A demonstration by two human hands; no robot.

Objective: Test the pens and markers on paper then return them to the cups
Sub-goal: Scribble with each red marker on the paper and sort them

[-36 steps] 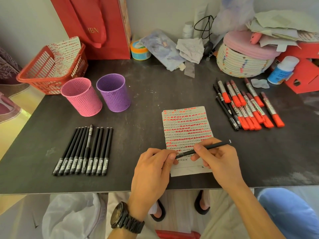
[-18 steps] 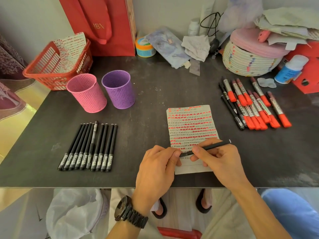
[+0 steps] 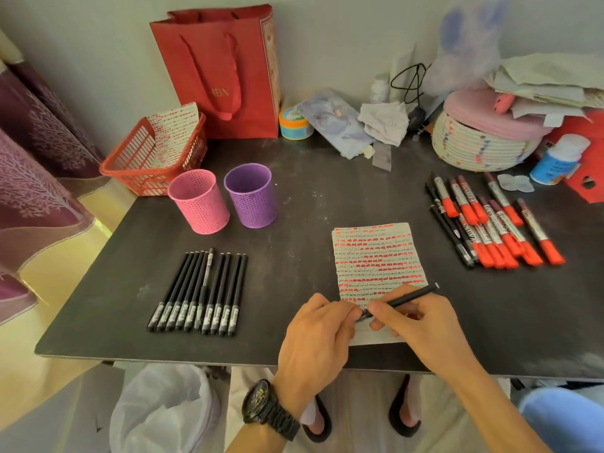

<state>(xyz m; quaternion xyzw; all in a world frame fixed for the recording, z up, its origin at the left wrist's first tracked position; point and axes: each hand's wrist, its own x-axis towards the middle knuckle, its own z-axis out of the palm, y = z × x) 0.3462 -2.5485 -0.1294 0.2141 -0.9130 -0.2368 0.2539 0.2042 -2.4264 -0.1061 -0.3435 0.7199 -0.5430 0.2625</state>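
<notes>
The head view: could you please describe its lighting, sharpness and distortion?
In the head view the light is soft and warm, with no strong glare on the table; the wide-angle lens splays the edges, so the red bag looks tilted; the writing on the paper is too soft to read.

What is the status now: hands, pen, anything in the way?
Right hand grips black pen over paper. Left hand pinches its lower end. Path to pink cup and purple cup open.

At the near edge of the paper, the left hand pinches the tip end of the pen while the right hand grips its barrel.
</notes>
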